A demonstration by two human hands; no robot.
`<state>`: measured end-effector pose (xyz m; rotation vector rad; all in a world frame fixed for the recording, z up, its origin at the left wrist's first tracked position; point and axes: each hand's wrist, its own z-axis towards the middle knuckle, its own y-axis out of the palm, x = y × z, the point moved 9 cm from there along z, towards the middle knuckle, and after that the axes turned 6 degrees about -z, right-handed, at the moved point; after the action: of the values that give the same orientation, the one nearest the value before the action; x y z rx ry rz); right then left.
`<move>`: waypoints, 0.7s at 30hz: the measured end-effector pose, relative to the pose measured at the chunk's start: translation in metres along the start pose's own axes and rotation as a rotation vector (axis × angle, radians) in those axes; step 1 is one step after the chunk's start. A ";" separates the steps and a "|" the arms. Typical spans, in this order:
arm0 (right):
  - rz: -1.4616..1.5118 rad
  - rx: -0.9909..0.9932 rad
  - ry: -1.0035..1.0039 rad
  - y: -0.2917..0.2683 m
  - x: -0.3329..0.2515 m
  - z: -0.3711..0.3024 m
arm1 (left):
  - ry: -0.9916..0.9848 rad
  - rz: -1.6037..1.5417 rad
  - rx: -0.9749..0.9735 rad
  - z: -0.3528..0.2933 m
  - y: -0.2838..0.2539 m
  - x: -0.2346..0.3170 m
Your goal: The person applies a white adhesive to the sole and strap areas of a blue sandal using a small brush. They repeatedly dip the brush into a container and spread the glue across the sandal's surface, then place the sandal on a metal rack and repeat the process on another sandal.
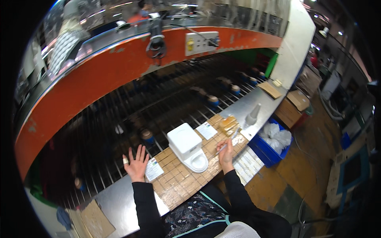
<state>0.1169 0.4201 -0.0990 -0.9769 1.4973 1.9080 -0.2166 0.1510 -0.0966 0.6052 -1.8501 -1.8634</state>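
Nearest, along the lower edge: white fabric, then patterned apron. Standing on taped cardboard: white toilet-shaped unit, apparently already assembled. Lying loose to either side of it: two cards. Pinching a slim pale stick in the right hand, with the left hand spread open, holding nothing. Cannot tell what remains.
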 end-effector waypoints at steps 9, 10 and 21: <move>-0.023 -0.006 0.009 0.002 0.001 0.001 | 0.058 -0.035 0.082 -0.002 0.002 0.002; -0.024 -0.006 0.012 0.001 0.002 0.001 | 0.064 -0.037 0.087 -0.002 0.002 0.002; -0.072 0.017 0.042 0.005 0.003 -0.002 | 0.107 -0.026 0.139 -0.007 0.007 0.004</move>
<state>0.1117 0.4171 -0.0989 -1.0545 1.4798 1.8319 -0.2156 0.1432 -0.0894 0.7642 -1.9201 -1.6937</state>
